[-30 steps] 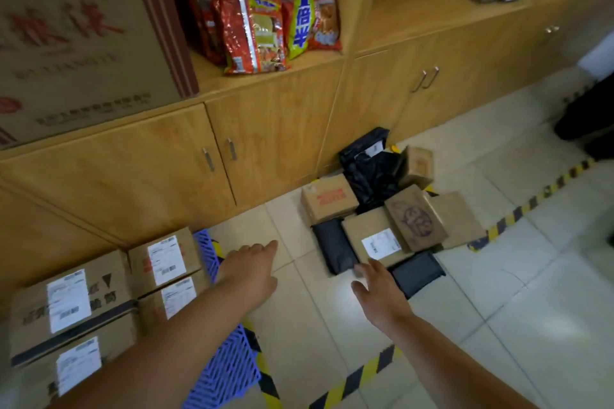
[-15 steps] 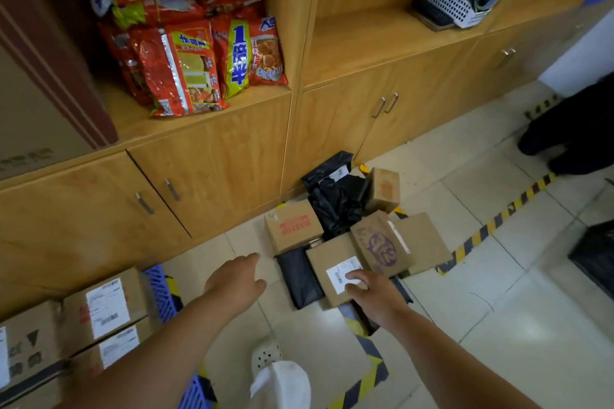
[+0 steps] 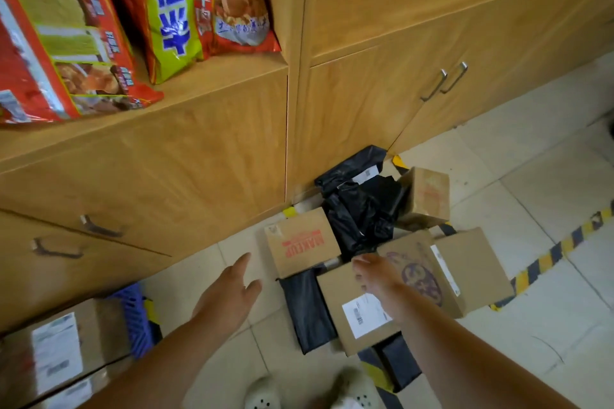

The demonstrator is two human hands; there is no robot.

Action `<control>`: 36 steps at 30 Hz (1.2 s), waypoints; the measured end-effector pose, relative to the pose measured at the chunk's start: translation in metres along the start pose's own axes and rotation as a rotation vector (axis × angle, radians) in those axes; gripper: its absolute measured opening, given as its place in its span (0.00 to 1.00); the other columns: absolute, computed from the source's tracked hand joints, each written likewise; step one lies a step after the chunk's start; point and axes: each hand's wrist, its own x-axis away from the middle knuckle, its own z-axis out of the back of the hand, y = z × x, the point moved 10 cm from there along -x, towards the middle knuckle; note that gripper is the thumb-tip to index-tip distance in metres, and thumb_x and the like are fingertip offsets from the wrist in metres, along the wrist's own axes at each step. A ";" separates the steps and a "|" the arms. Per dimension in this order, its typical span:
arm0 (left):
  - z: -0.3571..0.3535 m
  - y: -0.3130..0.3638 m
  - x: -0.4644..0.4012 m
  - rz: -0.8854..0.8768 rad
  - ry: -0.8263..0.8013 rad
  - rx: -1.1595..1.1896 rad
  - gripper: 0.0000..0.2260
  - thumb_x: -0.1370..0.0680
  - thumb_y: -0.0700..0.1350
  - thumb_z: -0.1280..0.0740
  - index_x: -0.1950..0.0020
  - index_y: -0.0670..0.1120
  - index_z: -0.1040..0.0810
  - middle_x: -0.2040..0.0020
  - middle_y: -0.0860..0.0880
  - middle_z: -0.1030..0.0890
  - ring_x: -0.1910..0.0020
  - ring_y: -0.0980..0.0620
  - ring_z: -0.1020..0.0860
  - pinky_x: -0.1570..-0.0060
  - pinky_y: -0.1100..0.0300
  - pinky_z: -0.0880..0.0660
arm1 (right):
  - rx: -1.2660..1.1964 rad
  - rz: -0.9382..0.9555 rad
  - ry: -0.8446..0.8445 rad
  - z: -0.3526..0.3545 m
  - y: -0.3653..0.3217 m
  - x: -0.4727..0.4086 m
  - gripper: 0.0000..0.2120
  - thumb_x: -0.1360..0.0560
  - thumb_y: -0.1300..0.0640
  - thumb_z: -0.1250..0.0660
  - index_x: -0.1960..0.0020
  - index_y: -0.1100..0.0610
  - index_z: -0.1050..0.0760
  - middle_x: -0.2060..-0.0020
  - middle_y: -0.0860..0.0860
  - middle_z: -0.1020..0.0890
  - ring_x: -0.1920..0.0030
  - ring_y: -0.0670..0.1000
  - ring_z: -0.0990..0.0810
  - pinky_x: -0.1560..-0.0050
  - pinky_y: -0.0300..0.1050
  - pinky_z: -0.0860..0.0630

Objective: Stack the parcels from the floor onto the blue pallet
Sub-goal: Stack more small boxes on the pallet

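A pale tiled floor [image 3: 548,325] runs along a row of wooden cabinets [image 3: 206,156], with black-and-yellow hazard tape [image 3: 545,259] crossing the tiles on the right. The right hand [image 3: 377,277] reaches over the pile of parcels, its fingers [image 3: 360,264] bent down at the far edge of a brown box with a white label [image 3: 360,309]; whether they actually grip the box I cannot tell. The left hand [image 3: 229,295] hovers above bare tiles just left of the pile, fingers straight and loosely spread, holding nothing.

Beside the labelled box lies a flat black mailer bag [image 3: 309,309], and behind it a box printed MAKEUP in red [image 3: 300,244]. To the right a box with a purple drawing [image 3: 422,272] leans against a plain carton [image 3: 475,266]. Crumpled black bags [image 3: 358,206] and a small tilted box [image 3: 427,196] sit nearest the cabinets.

At lower left, labelled cartons [image 3: 56,352] are stacked on the blue pallet [image 3: 134,319], of which only an edge shows. Red and green snack packs [image 3: 99,20] fill the shelf above. Two pale shoes [image 3: 309,392] show at the bottom edge.
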 end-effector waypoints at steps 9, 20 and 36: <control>-0.108 -0.044 -0.126 0.178 -0.034 0.268 0.27 0.21 0.50 0.38 0.24 0.55 0.44 0.27 0.50 0.34 0.34 0.49 0.30 0.35 0.53 0.32 | 0.077 -0.020 -0.090 -0.038 0.032 -0.165 0.10 0.24 0.59 0.37 0.63 0.49 0.29 0.57 0.51 0.23 0.51 0.53 0.24 0.41 0.52 0.26; -0.186 -0.074 -0.263 0.239 0.031 0.510 0.17 0.24 0.35 0.38 0.36 0.47 0.34 0.42 0.45 0.24 0.48 0.48 0.25 0.60 0.62 0.28 | 0.232 0.107 -0.084 -0.102 0.048 -0.301 0.20 0.24 0.50 0.36 0.36 0.59 0.31 0.39 0.58 0.24 0.39 0.60 0.24 0.38 0.56 0.27; -0.130 -0.055 -0.222 0.255 0.080 0.699 0.19 0.30 0.37 0.39 0.43 0.55 0.32 0.44 0.42 0.28 0.47 0.41 0.23 0.50 0.44 0.21 | 0.067 0.028 -0.105 -0.062 0.015 -0.253 0.14 0.21 0.58 0.39 0.36 0.56 0.32 0.45 0.54 0.24 0.48 0.54 0.26 0.52 0.44 0.30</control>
